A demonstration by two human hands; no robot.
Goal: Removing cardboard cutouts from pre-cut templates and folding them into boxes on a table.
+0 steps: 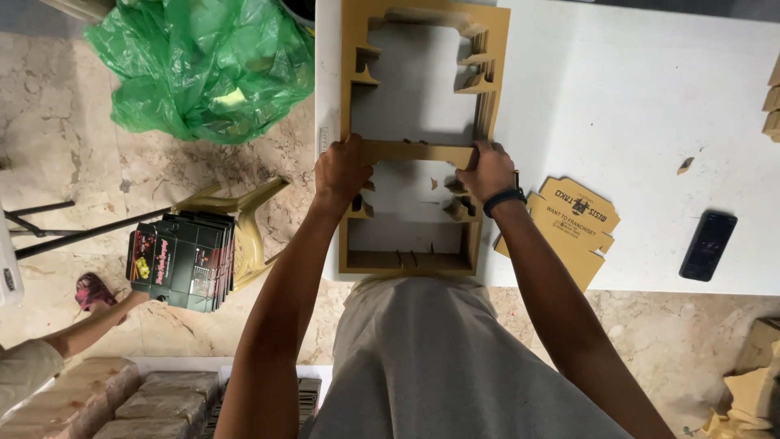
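White tabletop [650, 106] fills the upper right of the frame, with marbled stone floor [65, 122] to the left and below. At centre I see a stack of die-cut cardboard frames [354, 89], brown, lying flat on the table near its left edge, with large cut-out windows through which the white surface shows. My left hand [341, 171] is closed over the left end of the stack's middle crossbar, fingers curled around it. My right hand [485, 171] is clamped on the right end of the same bar; a dark band sits on that wrist.

Just right of the right forearm, a flat printed cardboard blank [581, 223] lies on the table, partly overhanging the near edge. Further right, a dark phone [708, 245] rests flat. A small cardboard scrap [685, 166] lies above it.

Upper left: a green plastic bag [203, 65] on the floor. Left of centre, a yellowish plastic stool [248, 223] carries a stack of dark printed boxes [183, 260]; another person's hand [138, 297] touches that stack from the lower left. Wrapped bundles [122, 398] occupy the bottom left corner.
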